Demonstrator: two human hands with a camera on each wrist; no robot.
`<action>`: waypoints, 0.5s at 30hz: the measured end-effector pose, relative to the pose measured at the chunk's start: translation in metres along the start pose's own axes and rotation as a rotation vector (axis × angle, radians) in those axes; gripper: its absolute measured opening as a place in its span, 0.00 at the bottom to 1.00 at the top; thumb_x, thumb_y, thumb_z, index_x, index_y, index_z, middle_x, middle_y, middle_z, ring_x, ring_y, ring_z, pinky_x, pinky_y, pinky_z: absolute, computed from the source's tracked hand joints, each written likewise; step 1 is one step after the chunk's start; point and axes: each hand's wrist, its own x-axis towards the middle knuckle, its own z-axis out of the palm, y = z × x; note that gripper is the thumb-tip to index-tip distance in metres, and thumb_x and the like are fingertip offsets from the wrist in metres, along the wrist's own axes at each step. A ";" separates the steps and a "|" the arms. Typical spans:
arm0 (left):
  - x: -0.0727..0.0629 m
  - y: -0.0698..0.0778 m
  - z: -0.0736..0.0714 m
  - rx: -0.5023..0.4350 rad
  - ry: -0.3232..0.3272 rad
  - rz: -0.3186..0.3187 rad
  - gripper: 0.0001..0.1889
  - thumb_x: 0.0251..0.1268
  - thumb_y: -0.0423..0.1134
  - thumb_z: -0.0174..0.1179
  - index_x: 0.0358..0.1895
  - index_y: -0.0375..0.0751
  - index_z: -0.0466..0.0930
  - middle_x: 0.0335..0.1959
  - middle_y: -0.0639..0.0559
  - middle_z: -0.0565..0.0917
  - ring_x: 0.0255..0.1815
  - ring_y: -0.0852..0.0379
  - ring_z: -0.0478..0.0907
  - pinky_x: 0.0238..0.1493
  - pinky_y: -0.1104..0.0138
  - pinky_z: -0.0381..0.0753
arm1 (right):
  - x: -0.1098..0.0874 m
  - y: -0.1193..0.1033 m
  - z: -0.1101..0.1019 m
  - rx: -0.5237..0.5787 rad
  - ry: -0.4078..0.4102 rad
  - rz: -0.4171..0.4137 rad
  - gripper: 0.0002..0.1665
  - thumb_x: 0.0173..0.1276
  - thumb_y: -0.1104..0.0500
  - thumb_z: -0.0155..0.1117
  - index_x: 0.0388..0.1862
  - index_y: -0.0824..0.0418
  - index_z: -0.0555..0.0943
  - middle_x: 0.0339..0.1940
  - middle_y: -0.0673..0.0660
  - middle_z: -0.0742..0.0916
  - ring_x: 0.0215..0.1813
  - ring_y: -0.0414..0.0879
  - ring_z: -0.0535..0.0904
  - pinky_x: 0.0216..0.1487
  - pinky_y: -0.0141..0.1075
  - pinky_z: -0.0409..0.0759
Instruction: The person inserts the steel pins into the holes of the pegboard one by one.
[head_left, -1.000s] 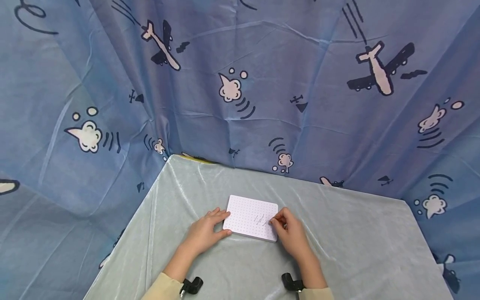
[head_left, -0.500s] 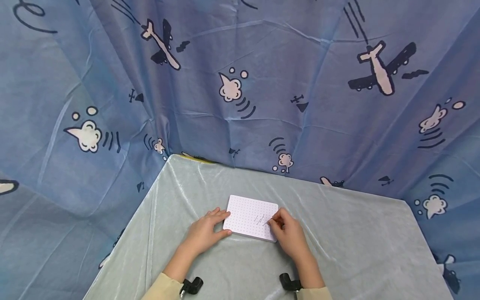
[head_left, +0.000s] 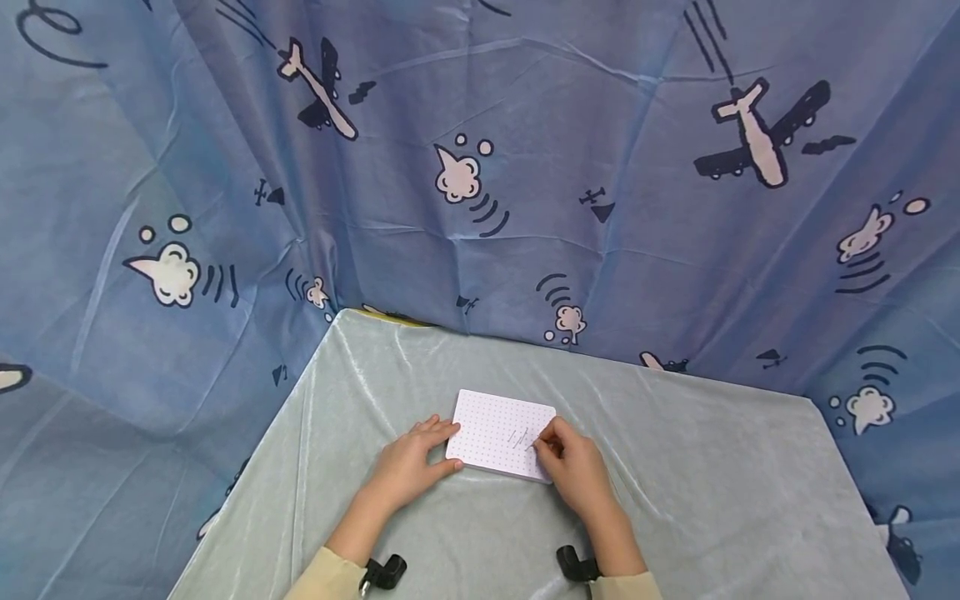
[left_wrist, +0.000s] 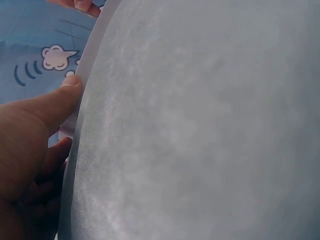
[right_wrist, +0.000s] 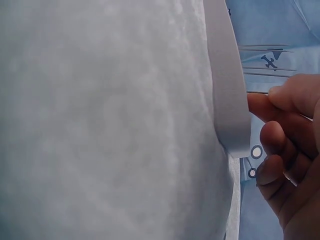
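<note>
On the table lies a white rectangular board (head_left: 491,429) with a grid of small dots. Several thin needle-like rods (head_left: 519,437) stand up from its right half. My left hand (head_left: 408,467) rests at the board's left end, fingers fairly straight on the edge and thumb at the near corner. In the left wrist view, that thumb (left_wrist: 57,102) touches the board's side wall. My right hand (head_left: 581,467) pinches a thin rod (right_wrist: 257,92) between thumb and index finger, close over the board's right part; the other fingers are curled. Whether its tip is in a hole is hidden.
A pale grey-green cloth (head_left: 720,483) covers the table. Behind and beside it hangs a blue curtain (head_left: 390,192) printed with planes and clouds. Black wrist mounts (head_left: 386,571) sit on both forearms near the cream sleeves (head_left: 326,575).
My right hand has shifted slightly left over the board, still pinching the thin rod. The left hand and the board have stayed in place.
</note>
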 end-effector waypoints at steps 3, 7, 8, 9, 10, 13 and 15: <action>0.000 0.001 0.000 -0.003 0.005 0.003 0.34 0.68 0.59 0.76 0.76 0.54 0.82 0.76 0.55 0.80 0.83 0.47 0.69 0.75 0.39 0.74 | 0.001 -0.002 -0.002 0.000 -0.006 0.008 0.16 0.70 0.66 0.78 0.36 0.47 0.79 0.23 0.41 0.79 0.25 0.39 0.72 0.29 0.34 0.71; 0.000 0.000 0.001 -0.006 0.010 0.008 0.34 0.68 0.58 0.76 0.76 0.54 0.82 0.76 0.55 0.80 0.83 0.47 0.69 0.74 0.39 0.74 | 0.000 -0.003 -0.003 0.005 -0.015 0.027 0.16 0.70 0.65 0.78 0.36 0.48 0.80 0.22 0.42 0.78 0.25 0.39 0.71 0.28 0.34 0.69; 0.000 0.000 0.001 -0.006 0.010 0.008 0.34 0.68 0.58 0.76 0.76 0.54 0.82 0.76 0.55 0.80 0.83 0.47 0.69 0.74 0.38 0.74 | 0.000 -0.003 -0.003 0.009 -0.016 0.031 0.16 0.70 0.65 0.79 0.37 0.48 0.80 0.23 0.42 0.79 0.25 0.39 0.71 0.28 0.33 0.70; -0.001 0.000 0.002 -0.008 0.010 0.008 0.34 0.68 0.57 0.76 0.76 0.54 0.82 0.76 0.55 0.80 0.83 0.48 0.69 0.74 0.38 0.74 | 0.000 -0.002 -0.004 0.014 -0.016 0.036 0.15 0.69 0.65 0.79 0.37 0.48 0.80 0.23 0.42 0.79 0.25 0.39 0.71 0.28 0.33 0.70; -0.001 0.000 0.002 -0.009 0.010 0.008 0.34 0.68 0.57 0.76 0.76 0.53 0.82 0.76 0.55 0.80 0.83 0.47 0.69 0.74 0.38 0.74 | 0.000 -0.002 -0.004 0.021 -0.016 0.038 0.15 0.69 0.65 0.79 0.37 0.49 0.81 0.24 0.42 0.80 0.26 0.39 0.72 0.29 0.33 0.71; -0.001 0.000 0.003 -0.012 0.015 0.011 0.34 0.68 0.56 0.77 0.75 0.53 0.83 0.76 0.55 0.80 0.82 0.47 0.70 0.74 0.38 0.75 | 0.000 0.000 -0.005 0.051 -0.011 0.045 0.14 0.68 0.65 0.80 0.37 0.50 0.82 0.27 0.43 0.83 0.29 0.39 0.75 0.31 0.33 0.74; -0.001 0.001 0.002 -0.013 0.017 0.009 0.34 0.68 0.57 0.77 0.75 0.53 0.83 0.76 0.55 0.80 0.82 0.47 0.70 0.74 0.38 0.74 | 0.000 0.000 -0.006 0.072 -0.009 0.055 0.13 0.67 0.66 0.80 0.37 0.51 0.83 0.29 0.44 0.85 0.30 0.39 0.77 0.33 0.32 0.76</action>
